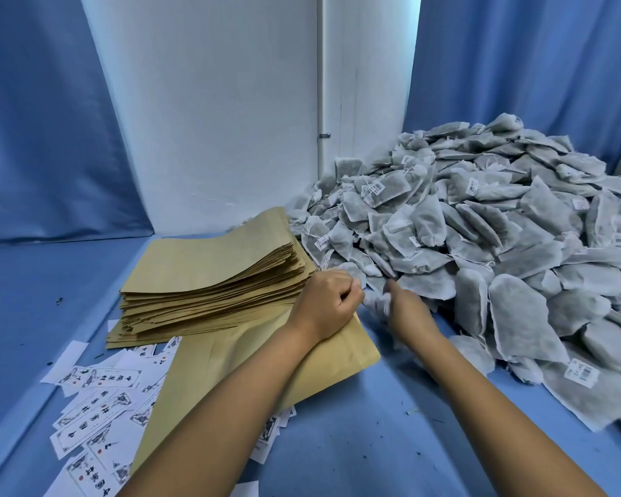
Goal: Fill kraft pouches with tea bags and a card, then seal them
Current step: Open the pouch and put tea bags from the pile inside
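Observation:
One kraft pouch (226, 367) lies flat on the blue cloth, partly under my left forearm. My left hand (328, 301) sits at its far corner with fingers curled, gripping the pouch's mouth edge. My right hand (407, 312) is blurred by motion just right of it, at the foot of the tea bag pile (481, 245), fingers closed round a tea bag (384, 303). A thick stack of empty kraft pouches (208, 278) stands left of my left hand. Printed white cards (97, 399) are strewn at the near left, some under the pouch.
Blue cloth (355, 432) covers the table, with tea crumbs scattered on it. A white wall panel (212, 120) and blue curtains (517, 66) close off the back. The tea bag pile fills the right side up to the frame edge.

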Tool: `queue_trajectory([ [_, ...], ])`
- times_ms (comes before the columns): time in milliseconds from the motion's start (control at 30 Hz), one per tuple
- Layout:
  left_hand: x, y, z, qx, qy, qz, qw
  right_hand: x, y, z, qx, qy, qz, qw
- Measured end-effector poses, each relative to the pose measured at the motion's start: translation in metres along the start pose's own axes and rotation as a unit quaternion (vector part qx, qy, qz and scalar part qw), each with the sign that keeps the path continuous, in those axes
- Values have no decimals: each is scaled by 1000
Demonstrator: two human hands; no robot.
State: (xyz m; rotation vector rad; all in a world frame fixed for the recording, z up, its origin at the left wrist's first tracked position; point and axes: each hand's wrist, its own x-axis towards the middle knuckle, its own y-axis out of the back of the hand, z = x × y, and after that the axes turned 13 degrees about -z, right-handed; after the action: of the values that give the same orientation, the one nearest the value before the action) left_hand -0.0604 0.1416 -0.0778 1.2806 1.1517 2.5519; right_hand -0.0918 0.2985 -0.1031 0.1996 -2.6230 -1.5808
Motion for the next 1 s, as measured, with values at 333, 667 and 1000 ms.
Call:
queue_trajectory([
  [333, 0, 1, -6, -21, 31, 59, 998, -24, 13, -20, 593, 74, -159, 786],
  [667, 6, -4, 6, 29, -24, 44, 998, -30, 3, -42, 129, 210, -314, 917],
  [1000, 17, -16, 18, 76, -46, -36, 995, -32, 2, -34, 182, 52, -335, 923],
])
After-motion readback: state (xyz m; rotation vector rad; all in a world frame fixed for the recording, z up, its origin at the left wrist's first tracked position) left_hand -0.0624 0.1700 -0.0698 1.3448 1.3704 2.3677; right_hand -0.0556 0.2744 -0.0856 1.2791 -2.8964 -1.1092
